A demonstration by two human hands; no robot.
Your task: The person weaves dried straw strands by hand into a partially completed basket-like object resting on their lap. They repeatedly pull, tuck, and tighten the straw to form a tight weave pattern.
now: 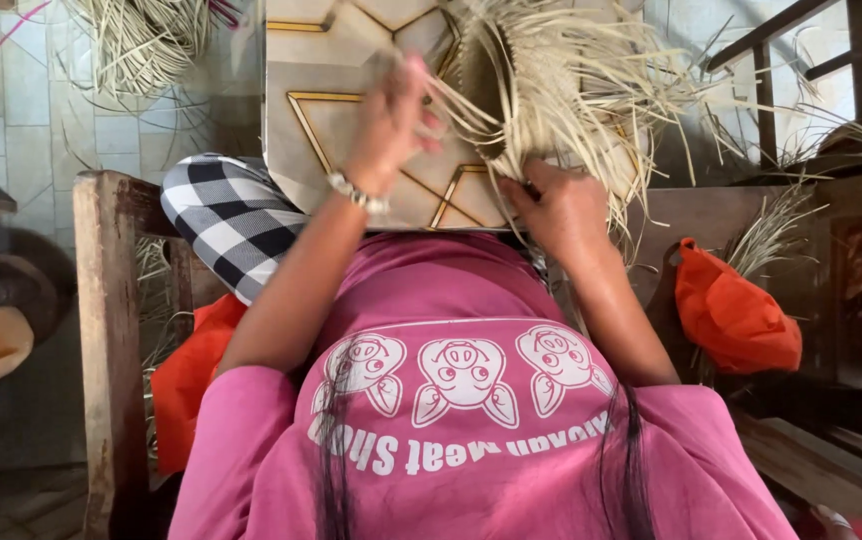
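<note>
Soft daylight falls evenly over my lap; the upper right of the frame glares pale. My left hand (388, 125) is smeared with motion blur, and the edges bend slightly.

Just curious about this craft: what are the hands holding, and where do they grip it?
Both hold pale straw weaving. The left hand pinches loose strands; the right hand grips its lower edge.

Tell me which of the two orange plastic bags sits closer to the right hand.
The orange plastic bag beside the right hand's forearm; the other orange bag lies under the left elbow.
</note>
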